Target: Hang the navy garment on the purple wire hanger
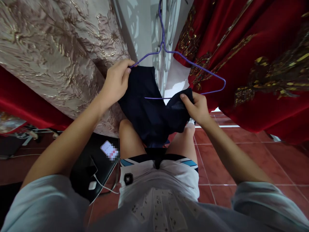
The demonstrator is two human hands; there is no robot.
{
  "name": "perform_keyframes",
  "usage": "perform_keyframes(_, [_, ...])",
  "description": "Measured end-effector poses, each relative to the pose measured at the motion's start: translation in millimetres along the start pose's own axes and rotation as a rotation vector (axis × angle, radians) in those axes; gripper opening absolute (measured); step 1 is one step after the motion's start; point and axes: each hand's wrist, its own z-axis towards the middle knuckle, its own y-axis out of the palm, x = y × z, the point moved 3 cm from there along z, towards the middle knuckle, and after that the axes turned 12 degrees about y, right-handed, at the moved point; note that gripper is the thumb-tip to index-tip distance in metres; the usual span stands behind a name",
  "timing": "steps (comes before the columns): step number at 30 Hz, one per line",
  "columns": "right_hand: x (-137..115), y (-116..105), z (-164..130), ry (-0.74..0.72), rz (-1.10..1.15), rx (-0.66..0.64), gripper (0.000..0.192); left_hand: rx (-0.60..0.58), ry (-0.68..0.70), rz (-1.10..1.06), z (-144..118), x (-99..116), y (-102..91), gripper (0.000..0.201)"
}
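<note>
A dark navy garment (149,103), its kind unclear among the folds, hangs in front of my legs, partly on a purple wire hanger (193,62). My left hand (118,77) is closed at the hanger's left shoulder, pinching the wire together with the garment's top edge. My right hand (197,106) grips a bunched upper edge of the garment, with the thumb on top. The hanger's right arm sticks out bare above and beyond that hand. Its bottom bar runs partly behind the cloth. The top of the hook goes out of view.
Pale pink and gold brocade fabric (79,42) hangs at the left. Red fabric with gold sequins (241,58) hangs at the right. A black seat (82,158) beside my left leg bears a lit phone (107,148) and a white charger (92,185) with a cable. Red tiles (224,164) cover the floor.
</note>
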Motion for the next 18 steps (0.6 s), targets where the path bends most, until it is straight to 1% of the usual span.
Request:
perform_keyframes(2, [-10.4, -12.9, -7.1, -0.07, -0.041, 0.007, 0.032, -0.04, -0.003, -0.005, 5.2, -3.1, 1.2, 0.05])
perform_keyframes(3, [-15.5, -22.3, -10.1, -0.109, -0.074, 0.034, 0.037, -0.051, -0.012, -0.006, 6.3, -4.8, 0.4, 0.049])
perform_keyframes(5, [-23.6, -44.6, -14.7, -0.172, -0.131, 0.141, 0.06, -0.065, -0.029, 0.0, 6.4, -7.8, -2.6, 0.049])
perform_keyframes(7, [-27.9, -66.7, -17.3, -0.21, -0.161, 0.289, 0.078, -0.072, -0.04, 0.014, 5.1, -9.4, -6.4, 0.05])
perform_keyframes(9, [-27.4, -82.5, -17.5, -0.217, -0.182, 0.392, 0.088, -0.079, -0.043, 0.024, 3.8, -9.8, -9.4, 0.052])
perform_keyframes(10, [-25.5, -87.2, -16.7, -0.212, -0.193, 0.413, 0.09, -0.076, -0.041, 0.028, 3.5, -9.5, -10.5, 0.053])
perform_keyframes(12, [-18.3, -91.7, -13.3, -0.152, -0.213, 0.404, 0.088, -0.07, -0.025, 0.035, 3.5, -7.6, -11.4, 0.052])
perform_keyframes(14, [-7.9, -93.7, -8.5, -0.013, -0.221, 0.381, 0.086, -0.069, -0.018, 0.039, 4.0, -5.1, -10.4, 0.05])
perform_keyframes(16, [0.3, -95.7, -3.2, 0.114, -0.211, 0.354, 0.094, -0.082, -0.03, 0.03, 4.4, -3.2, -7.8, 0.047])
perform_keyframes(17, [1.5, -97.3, -0.3, 0.131, -0.202, 0.343, 0.097, -0.089, -0.041, 0.02, 4.4, -3.0, -6.4, 0.046])
perform_keyframes(18, [0.4, -99.3, 2.8, 0.111, -0.201, 0.33, 0.095, -0.093, -0.05, 0.01, 4.4, -3.4, -5.3, 0.046])
